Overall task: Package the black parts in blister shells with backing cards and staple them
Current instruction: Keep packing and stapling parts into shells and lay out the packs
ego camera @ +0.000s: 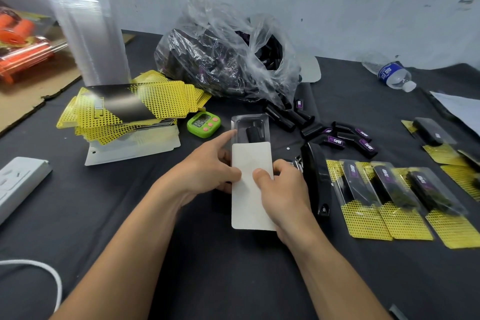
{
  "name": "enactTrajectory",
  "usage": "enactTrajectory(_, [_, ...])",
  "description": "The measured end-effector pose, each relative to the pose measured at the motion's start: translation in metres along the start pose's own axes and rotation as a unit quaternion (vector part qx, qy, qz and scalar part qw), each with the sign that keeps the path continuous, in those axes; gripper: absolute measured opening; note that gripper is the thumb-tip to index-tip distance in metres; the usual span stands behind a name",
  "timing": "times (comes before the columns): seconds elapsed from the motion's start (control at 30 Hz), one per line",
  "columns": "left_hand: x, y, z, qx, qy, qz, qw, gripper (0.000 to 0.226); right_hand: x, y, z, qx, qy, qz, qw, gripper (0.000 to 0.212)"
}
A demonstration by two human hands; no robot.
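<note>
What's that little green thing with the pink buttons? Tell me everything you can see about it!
It is a small timer, lime green, plastic by the look, squarish with rounded corners. It has a dark screen and round pink buttons. It lies face up, a little askew, on the black table cover, close beside the pile of yellow dotted cards, on its right.

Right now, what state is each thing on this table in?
blister shell, holds a black part
backing card, white side up, partly over the shell
left hand, pinches the backing card
right hand, pinches the backing card
stapler, closed, not held
plastic bag, open
water bottle, capped, on its side
finished packs, shell side up, overlapping
</note>
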State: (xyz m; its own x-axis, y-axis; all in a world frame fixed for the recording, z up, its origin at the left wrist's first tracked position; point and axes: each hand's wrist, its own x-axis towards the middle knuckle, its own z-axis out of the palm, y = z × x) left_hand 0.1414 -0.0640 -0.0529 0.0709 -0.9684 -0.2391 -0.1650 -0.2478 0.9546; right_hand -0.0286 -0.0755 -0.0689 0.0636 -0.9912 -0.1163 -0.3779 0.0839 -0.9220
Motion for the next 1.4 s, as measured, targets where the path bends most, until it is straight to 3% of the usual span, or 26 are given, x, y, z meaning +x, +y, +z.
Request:
enactTrajectory(0.17, [0.002,0.0,0.003,0.012,0.035,0.01,0.999,0.096,-0.002,-0.003,-0.001,0.008,-0.009,-0.002,1.0,0.016])
enactTrajectory(0.3, [0.001,0.0,0.002,-0.062,0.035,0.022,0.997,0.087,-0.002,-0.005,-0.004,0.011,0.007,-0.014,1.0,0.016])
enactTrajectory(0.47, [-0.006,0.005,-0.002,-0.129,-0.019,0.036,0.991,0.066,-0.002,-0.004,-0.005,0.037,-0.001,-0.006,0.999,0.015])
enactTrajectory(0.7, [-0.005,0.004,0.0,-0.104,-0.018,0.039,0.994,0.079,0.0,-0.001,-0.005,0.048,0.002,-0.007,0.999,0.014])
enactTrajectory(0.83, [-0.003,0.003,0.002,-0.085,-0.002,0.031,0.996,0.073,0.0,0.0,-0.005,0.045,-0.002,-0.012,0.999,0.013])
enactTrajectory(1.1, [-0.002,0.003,-0.001,-0.177,0.001,0.002,0.984,0.04,-0.001,-0.001,-0.009,0.084,-0.038,-0.007,0.996,0.008])
enactTrajectory(1.4, [-0.004,0.006,0.0,-0.132,0.046,0.019,0.99,0.02,-0.002,0.0,-0.011,0.073,-0.036,-0.008,0.997,0.01])
